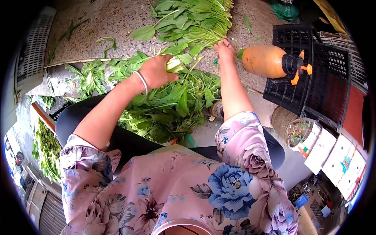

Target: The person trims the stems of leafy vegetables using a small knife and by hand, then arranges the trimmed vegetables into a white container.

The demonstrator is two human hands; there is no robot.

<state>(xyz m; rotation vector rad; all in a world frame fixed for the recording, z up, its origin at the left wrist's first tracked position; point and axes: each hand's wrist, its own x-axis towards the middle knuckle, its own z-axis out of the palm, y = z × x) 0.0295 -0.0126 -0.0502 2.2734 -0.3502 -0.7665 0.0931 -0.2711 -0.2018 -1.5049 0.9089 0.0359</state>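
Beside the orange sprayer [263, 61], the right hand [225, 51] has an unclear grip; farther left, the left hand [157, 73] clasps stalks [173, 65].

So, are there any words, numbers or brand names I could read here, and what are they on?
None that can be read.
White boxes on the right: coloured marks, too small and blurred to tell whether they are writing.
Orange bottle: no lettering shows on the side in view.
Pink top: flowers, no letters visible.
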